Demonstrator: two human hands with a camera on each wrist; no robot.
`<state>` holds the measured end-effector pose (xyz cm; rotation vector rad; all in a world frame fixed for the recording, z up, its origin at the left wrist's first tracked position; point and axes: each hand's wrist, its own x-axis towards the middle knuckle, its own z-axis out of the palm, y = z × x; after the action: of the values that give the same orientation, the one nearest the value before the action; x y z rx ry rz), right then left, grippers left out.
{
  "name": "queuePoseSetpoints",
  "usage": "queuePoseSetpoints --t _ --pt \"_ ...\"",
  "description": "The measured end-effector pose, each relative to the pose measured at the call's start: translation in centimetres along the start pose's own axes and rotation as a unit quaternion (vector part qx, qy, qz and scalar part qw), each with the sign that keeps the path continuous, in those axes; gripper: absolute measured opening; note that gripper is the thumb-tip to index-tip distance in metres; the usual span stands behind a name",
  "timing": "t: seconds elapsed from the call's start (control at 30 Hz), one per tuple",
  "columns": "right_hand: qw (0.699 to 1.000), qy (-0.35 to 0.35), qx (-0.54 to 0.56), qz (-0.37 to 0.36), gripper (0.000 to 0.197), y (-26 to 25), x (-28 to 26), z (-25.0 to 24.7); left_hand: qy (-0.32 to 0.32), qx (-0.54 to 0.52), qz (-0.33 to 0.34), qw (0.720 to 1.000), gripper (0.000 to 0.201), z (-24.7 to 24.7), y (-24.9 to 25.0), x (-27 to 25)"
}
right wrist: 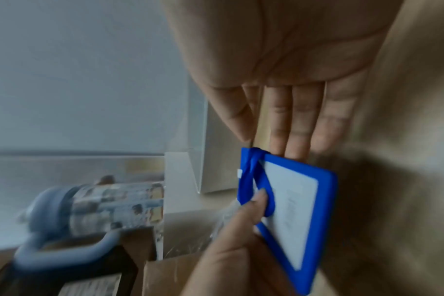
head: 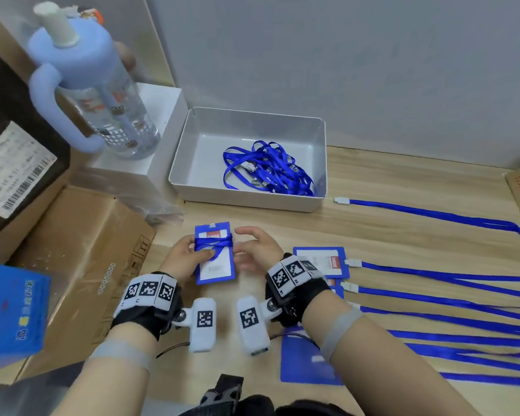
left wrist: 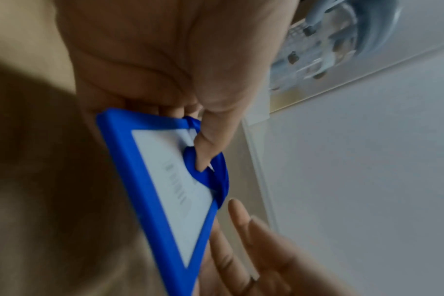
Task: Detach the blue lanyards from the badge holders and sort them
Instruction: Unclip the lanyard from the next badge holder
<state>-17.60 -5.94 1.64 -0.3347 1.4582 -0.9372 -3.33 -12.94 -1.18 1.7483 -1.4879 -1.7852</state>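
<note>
My left hand grips a blue badge holder just above the wooden table, thumb on its front. A blue lanyard is wound round the holder's upper half, and the thumb presses on a loop of it. My right hand is open beside the holder's right edge. Its straight fingers reach the holder from behind; contact is unclear. A grey tray behind holds a tangle of detached lanyards.
Several badge holders with lanyards attached lie at the right, their straps running off right. One loose lanyard lies by the tray. A blue-lidded bottle on a white box, a cardboard box and a blue carton crowd the left.
</note>
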Motion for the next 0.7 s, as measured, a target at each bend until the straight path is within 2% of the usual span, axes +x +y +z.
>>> queuePoseSetpoints --t 0.07,0.17,0.3,0.43,0.5,0.57,0.63,0.7 --pt "0.995 0.038 -0.047 -0.082 0.023 -0.2 -1.0 -1.7 -0.030 -0.021 0.032 0.999 0.019 1.6 1.4 -1.0" --pt "0.975 0.079 -0.112 -0.174 0.017 -0.5 -2.8 -4.4 -0.031 -0.011 0.079 0.996 0.018 4.6 3.3 -2.3" --pt "0.959 0.106 -0.149 -0.217 0.018 -1.0 -5.7 -8.6 -0.034 0.072 0.142 0.987 0.005 8.5 5.5 -3.8" --pt "0.952 0.104 -0.156 -0.242 0.026 -1.4 -7.4 -12.1 -0.033 0.098 0.193 0.976 0.007 11.3 6.9 -5.3" --pt "0.955 0.110 -0.103 -0.257 0.026 -1.7 -8.1 -13.6 -0.030 0.085 0.212 0.973 0.009 12.8 7.5 -6.3" --pt "0.958 0.119 0.001 -0.262 0.022 -2.2 -9.1 -15.1 -0.043 0.079 0.216 0.972 0.023 13.7 8.0 -7.3" --pt "0.953 0.108 0.101 -0.266 0.016 -2.9 -10.3 -16.6 -0.070 0.108 0.217 0.968 0.030 14.2 8.0 -7.7" --pt "0.937 0.092 0.188 -0.280 0.018 -3.6 -11.3 -18.0 -0.079 0.166 0.226 0.957 0.027 14.4 7.9 -7.8"
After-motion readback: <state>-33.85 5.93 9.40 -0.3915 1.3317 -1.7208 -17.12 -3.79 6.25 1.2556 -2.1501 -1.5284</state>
